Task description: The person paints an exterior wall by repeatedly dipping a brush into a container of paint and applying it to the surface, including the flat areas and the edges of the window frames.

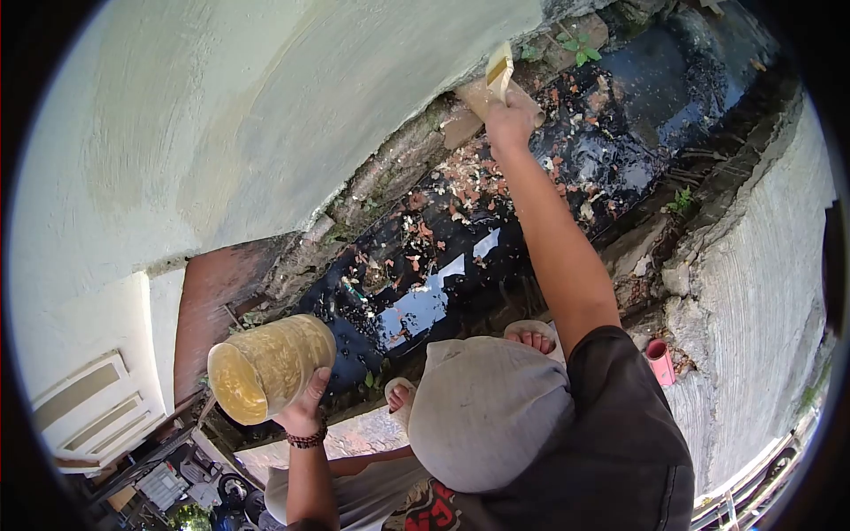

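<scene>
My left hand (305, 409), a beaded bracelet at its wrist, is closed against the lower side of a paint-smeared plastic container (282, 361). The container is tilted, with pale yellow paint (237, 382) showing at its end. At the end of my outstretched arm, my right hand (510, 126) is wrapped round a wide paintbrush (498, 73). The brush head, coated in pale yellow, is close to the lower edge of the pale green wall (292, 106); whether it touches is hard to tell. Beside that hand a brownish pipe (478, 97) sticks out over the ditch.
A ditch of dark water (425, 305) with floating leaves and debris runs below the wall. My feet (529, 338) rest near its edge. Rough stones (390, 177) line the wall's base. A red pipe end (659, 356) lies to the right, beside a concrete slope (753, 292).
</scene>
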Tool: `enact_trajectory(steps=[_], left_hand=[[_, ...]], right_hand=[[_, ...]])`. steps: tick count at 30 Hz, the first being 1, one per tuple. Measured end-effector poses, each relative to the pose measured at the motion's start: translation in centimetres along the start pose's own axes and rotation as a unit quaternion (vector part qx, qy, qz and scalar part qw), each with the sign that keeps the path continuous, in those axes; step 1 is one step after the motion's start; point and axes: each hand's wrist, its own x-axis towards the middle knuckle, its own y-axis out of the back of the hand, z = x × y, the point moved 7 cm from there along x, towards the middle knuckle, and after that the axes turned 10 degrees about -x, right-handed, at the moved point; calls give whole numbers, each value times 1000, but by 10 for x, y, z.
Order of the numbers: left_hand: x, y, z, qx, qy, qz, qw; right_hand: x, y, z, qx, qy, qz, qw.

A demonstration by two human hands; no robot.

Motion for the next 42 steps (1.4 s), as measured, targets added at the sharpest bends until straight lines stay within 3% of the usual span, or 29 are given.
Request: enact_trajectory(steps=[4, 5, 6, 8, 9, 13, 16, 20, 23, 25, 26, 28, 30, 34, 36, 37, 40, 42], left_hand=[[4, -1, -3, 13, -9, -17, 1000], [5, 0, -2, 15, -10, -13, 1000], [4, 0, 0, 26, -16, -15, 999], [1, -3, -1, 40, -14, -22, 999], [-1, -5, -1, 15, -19, -30, 999], [2, -4, -3, 13, -43, -42, 998], [5, -6, 1, 21, -43, -50, 998], [6, -6, -11, 41, -22, -48, 998], [5, -10, -9, -7, -15, -31, 999], [6, -12, -7, -43, -25, -26, 998], [6, -9, -10, -41, -22, -27, 999], [7, -6, -15, 56, -19, -59, 997], [5, -7, -13, 44, -27, -64, 997], [9, -9, -10, 47, -49, -78, 995], [8, -8, -13, 45, -48, -80, 995], [10, -9, -14, 40, -53, -81, 994], [13, -10, -16, -2, -27, -73, 997], [13, -10, -17, -3, -21, -75, 997]], right_hand=[[-23, -28, 1, -27, 18, -58, 998], [-17, -33, 19, 68, -24, -50, 996], [-20, -33, 9, 70, -24, -55, 996], [-28, -15, 4, 183, -151, -4, 971], [-15, -21, -7, 89, -58, -56, 993], [-16, -35, -9, 43, -95, -149, 983], [-28, -22, -4, 138, -152, -75, 976], [-42, -82, 5, 92, -18, -118, 989], [-59, -77, -2, 97, -56, -116, 987], [-61, -63, 7, 256, -47, 39, 965], [-60, -64, 13, 253, -50, 39, 965], [-63, -89, 11, 202, -154, -171, 952], [-65, -86, 6, 203, -121, -152, 960], [-67, -61, 9, 267, -165, -81, 946], [-67, -74, 4, 231, -147, -123, 954], [-76, -89, 2, 269, -162, -186, 931], [-98, -97, -1, 181, -96, -194, 959], [-128, -84, 2, 199, -132, -193, 952]])
